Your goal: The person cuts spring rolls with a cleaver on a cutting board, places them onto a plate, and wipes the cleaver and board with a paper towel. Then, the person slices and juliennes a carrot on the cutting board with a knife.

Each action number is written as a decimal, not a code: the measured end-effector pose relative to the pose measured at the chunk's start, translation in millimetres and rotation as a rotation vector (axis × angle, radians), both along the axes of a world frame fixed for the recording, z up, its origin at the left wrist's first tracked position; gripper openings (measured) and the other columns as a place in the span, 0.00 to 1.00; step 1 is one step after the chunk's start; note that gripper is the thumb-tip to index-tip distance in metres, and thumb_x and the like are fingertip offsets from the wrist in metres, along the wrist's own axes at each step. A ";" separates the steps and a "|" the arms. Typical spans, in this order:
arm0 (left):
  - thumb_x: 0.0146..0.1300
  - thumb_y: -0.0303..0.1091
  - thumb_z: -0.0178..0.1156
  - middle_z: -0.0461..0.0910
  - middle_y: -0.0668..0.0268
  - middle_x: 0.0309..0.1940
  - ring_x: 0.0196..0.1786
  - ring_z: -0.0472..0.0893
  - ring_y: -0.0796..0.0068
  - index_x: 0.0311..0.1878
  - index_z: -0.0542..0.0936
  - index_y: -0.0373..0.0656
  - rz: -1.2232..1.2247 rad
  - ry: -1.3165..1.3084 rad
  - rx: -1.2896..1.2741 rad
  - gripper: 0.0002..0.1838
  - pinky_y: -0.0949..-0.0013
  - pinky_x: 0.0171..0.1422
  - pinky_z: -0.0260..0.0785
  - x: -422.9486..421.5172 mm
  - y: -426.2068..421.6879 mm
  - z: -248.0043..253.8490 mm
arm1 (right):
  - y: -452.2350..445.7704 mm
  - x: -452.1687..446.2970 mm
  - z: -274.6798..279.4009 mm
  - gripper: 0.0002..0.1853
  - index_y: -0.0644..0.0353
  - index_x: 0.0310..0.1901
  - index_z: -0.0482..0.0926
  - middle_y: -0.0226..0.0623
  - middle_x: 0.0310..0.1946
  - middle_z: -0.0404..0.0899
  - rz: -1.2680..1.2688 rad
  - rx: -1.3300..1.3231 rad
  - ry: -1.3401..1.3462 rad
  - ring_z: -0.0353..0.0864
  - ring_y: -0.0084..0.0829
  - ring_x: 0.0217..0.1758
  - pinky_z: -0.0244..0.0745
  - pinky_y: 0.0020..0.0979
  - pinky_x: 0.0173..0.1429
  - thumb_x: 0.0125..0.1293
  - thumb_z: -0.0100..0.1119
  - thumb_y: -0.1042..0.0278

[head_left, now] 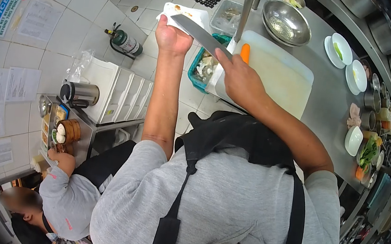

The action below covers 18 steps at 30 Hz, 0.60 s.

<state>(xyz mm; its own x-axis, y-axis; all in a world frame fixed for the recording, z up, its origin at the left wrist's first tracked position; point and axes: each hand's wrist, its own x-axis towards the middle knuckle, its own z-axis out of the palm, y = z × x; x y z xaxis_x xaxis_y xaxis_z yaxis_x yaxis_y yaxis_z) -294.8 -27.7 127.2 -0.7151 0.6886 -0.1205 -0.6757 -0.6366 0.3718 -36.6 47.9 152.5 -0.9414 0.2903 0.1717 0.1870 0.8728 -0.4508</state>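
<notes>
Knife (201, 36) in right hand (244, 80), white cloth (193, 14) in left hand (173, 38); "NOTICE" sign (3, 15).

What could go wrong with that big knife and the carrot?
The right hand holds the knife with its blade reaching close to the left hand, so a slip might cut the palm or fingers. The carrot lies near the edge of the cutting board; a bump might roll it off, perhaps into the teal basket.
</notes>
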 end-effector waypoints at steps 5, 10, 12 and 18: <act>0.88 0.50 0.32 0.68 0.53 0.84 0.85 0.67 0.44 0.85 0.64 0.42 0.002 0.146 -0.139 0.32 0.34 0.88 0.59 -8.9 6.7 5.7 | 7.6 59.6 23.2 0.37 0.48 0.84 0.71 0.52 0.48 0.79 -0.056 -0.101 -0.147 0.85 0.52 0.47 0.83 0.49 0.50 0.73 0.58 0.76; 0.86 0.45 0.37 0.66 0.53 0.86 0.87 0.66 0.42 0.87 0.62 0.44 -0.055 0.189 -0.199 0.32 0.29 0.87 0.59 -16.3 -3.8 -1.3 | 29.6 71.3 5.6 0.35 0.52 0.80 0.76 0.51 0.44 0.84 -0.223 -0.485 -0.139 0.88 0.47 0.49 0.85 0.44 0.54 0.71 0.59 0.74; 0.86 0.43 0.38 0.68 0.51 0.84 0.85 0.69 0.42 0.87 0.62 0.43 -0.141 0.176 -0.104 0.32 0.29 0.87 0.61 -21.1 -5.2 -12.6 | 40.3 61.8 -1.0 0.35 0.52 0.80 0.76 0.48 0.39 0.84 -0.278 -0.668 -0.139 0.89 0.42 0.43 0.85 0.41 0.49 0.71 0.61 0.72; 0.82 0.31 0.44 0.72 0.47 0.81 0.81 0.75 0.48 0.87 0.61 0.39 -0.038 0.469 -0.393 0.32 0.44 0.86 0.69 0.8 12.7 -38.4 | 33.3 33.1 -10.1 0.35 0.52 0.82 0.75 0.30 0.29 0.75 -0.236 -0.962 -0.152 0.76 0.23 0.23 0.79 0.29 0.32 0.73 0.62 0.69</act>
<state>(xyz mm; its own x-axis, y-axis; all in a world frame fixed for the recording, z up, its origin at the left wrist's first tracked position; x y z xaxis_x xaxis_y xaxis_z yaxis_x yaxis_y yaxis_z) -294.0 -15.0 88.8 -0.7289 0.6828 -0.0488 -0.4029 -0.3703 0.8370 -3.5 81.2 142.4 -0.8343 0.4248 -0.3515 0.4223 0.0827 -0.9027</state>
